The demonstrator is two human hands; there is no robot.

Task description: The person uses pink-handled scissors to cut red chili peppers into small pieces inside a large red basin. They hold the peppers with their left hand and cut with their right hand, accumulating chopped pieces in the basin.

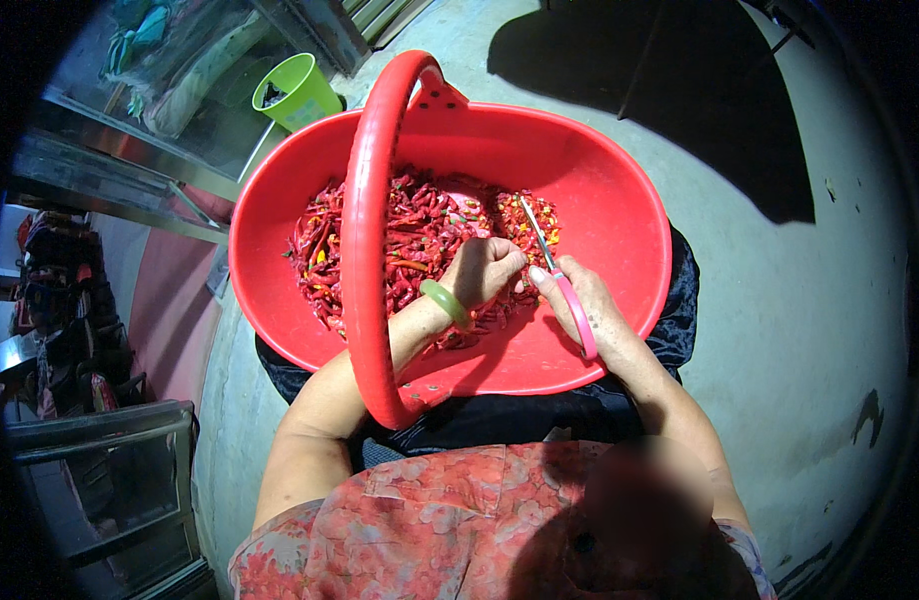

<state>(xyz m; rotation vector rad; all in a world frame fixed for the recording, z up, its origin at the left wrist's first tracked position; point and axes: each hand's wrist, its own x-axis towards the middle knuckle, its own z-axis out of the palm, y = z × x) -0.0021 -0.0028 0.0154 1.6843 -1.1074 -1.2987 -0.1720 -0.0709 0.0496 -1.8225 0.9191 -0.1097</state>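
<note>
A red plastic basket with a thick arched handle rests on my lap. Inside it, whole dried red chillies are heaped on the left and middle. Cut chilli pieces with pale seeds lie toward the right. My right hand grips a pair of pink-handled scissors, whose blades point up and away over the cut pieces. Close to the blades, my left hand has thumb and fingertips pinched together above the chillies; whether anything is between them is hidden. A green bangle circles my left wrist.
A lime-green bin with dark contents stands on the concrete floor beyond the basket's left end. Glass-panelled doors or frames run along the left. The basket handle arches over my left forearm. A dark shadow falls across the floor ahead.
</note>
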